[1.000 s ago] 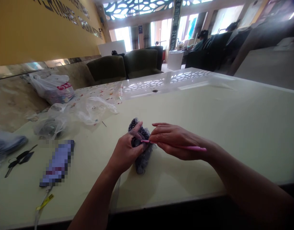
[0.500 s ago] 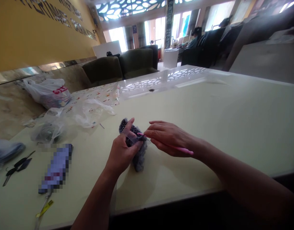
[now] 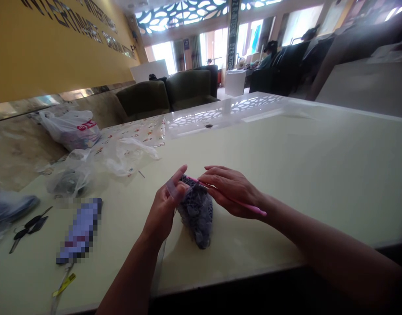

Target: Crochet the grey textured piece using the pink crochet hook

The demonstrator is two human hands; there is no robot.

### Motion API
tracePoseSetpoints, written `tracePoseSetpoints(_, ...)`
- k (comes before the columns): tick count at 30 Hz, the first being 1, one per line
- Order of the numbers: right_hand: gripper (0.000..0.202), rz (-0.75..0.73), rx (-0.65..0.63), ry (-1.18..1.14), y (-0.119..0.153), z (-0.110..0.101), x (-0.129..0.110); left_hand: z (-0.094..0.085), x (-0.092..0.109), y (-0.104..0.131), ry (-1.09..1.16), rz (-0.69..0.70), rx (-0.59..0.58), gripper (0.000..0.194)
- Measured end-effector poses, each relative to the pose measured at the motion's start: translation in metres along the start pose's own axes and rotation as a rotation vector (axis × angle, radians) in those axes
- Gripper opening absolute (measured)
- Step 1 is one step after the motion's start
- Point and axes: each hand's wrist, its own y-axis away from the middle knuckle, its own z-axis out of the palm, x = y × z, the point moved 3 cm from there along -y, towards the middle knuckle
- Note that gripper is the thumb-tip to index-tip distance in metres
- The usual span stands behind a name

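Observation:
A dark grey crocheted piece (image 3: 199, 214) hangs from my hands over the pale table (image 3: 286, 162), its narrow end pointing toward me. My left hand (image 3: 164, 205) grips its upper left edge, with the index finger raised and a translucent strip around the fingers. My right hand (image 3: 232, 188) is closed around a pink crochet hook (image 3: 249, 206). The hook's tip end reaches the top of the grey piece, where the exact contact is too small to tell. The hook's rounded handle end sticks out below my right palm.
At the left lie a blurred blue item (image 3: 81, 229), keys (image 3: 30, 225), a clear bag with dark contents (image 3: 69, 179) and a crumpled clear bag (image 3: 128, 155). A filled white bag (image 3: 72, 129) stands by the wall. Farther back are green chairs (image 3: 189, 89) and a seated person (image 3: 269, 54).
The grey piece has turned and swung, so more of its broad side shows below my hands. My left thumb has lifted and shifted. My right hand keeps the hook in nearly the same place.

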Motion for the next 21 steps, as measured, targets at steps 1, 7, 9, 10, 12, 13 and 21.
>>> tracePoseSetpoints(1,0.022,-0.004,0.004,-0.001,0.0,0.0,0.0,0.0,0.0,0.0,-0.01,-0.007,-0.025,0.07)
tracePoseSetpoints(7,0.026,-0.123,0.033,0.025,0.0,-0.001,-0.009,0.002,0.003,0.0,-0.134,-0.067,-0.175,0.05)
tracePoseSetpoints(9,0.025,-0.167,0.009,-0.007,-0.001,-0.002,-0.013,0.004,0.003,0.001,-0.114,-0.124,-0.232,0.071)
tracePoseSetpoints(10,0.023,-0.17,-0.023,-0.042,-0.002,-0.003,-0.013,0.005,0.003,0.002,-0.108,-0.14,-0.247,0.08)
tracePoseSetpoints(12,0.019,-0.144,-0.135,-0.13,-0.004,-0.006,-0.013,0.005,0.003,0.002,-0.138,-0.132,-0.249,0.085)
tracePoseSetpoints(13,0.017,-0.124,-0.197,-0.17,-0.005,-0.007,-0.012,0.005,0.003,0.002,-0.172,-0.119,-0.238,0.082)
tracePoseSetpoints(21,0.023,-0.015,-0.402,-0.203,-0.003,-0.016,-0.009,0.007,0.006,0.002,-0.533,0.033,-0.161,0.01)
